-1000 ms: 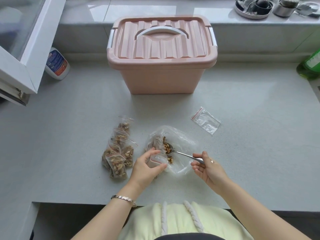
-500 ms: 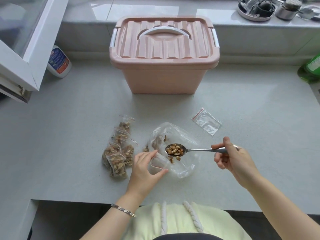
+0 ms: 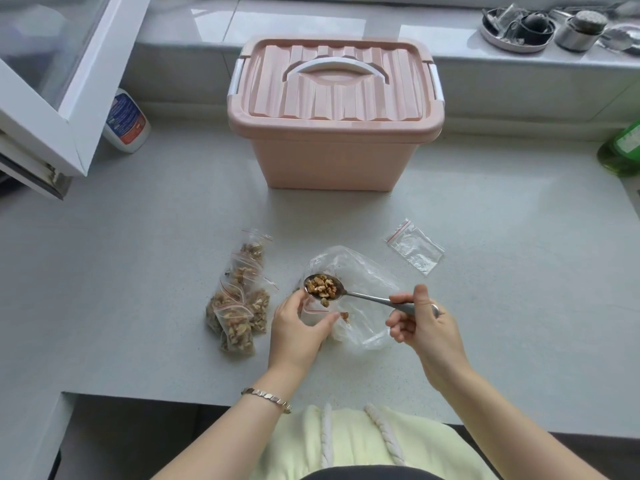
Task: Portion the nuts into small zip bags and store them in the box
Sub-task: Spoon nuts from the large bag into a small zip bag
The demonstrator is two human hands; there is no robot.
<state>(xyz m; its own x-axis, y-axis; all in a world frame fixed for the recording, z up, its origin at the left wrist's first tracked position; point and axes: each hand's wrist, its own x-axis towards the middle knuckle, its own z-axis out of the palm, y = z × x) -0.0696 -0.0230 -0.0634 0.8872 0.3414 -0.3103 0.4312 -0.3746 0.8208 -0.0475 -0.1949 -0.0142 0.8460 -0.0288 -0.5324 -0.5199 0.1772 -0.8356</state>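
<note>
My right hand (image 3: 420,323) grips the handle of a metal spoon (image 3: 349,294) heaped with walnut pieces, its bowl tipped over the mouth of a small zip bag (image 3: 313,311). My left hand (image 3: 298,327) holds that small bag open and upright on the counter. Behind them lies the large clear bag (image 3: 363,289) with a few nuts left inside. Several filled small bags (image 3: 239,299) are piled to the left. One empty zip bag (image 3: 414,245) lies flat to the right. The pink box (image 3: 334,116) stands at the back, lid shut.
A white bottle (image 3: 126,121) leans at the back left under an open window frame (image 3: 65,109). A green bottle (image 3: 623,150) sits at the right edge. Metal kitchenware (image 3: 526,26) rests on the sill. The counter's front edge (image 3: 173,396) is near my body.
The spoon came out of the large bag loaded with nuts, swung left and now hovers tipped over the small bag in my left hand. One nut hangs at its rim.
</note>
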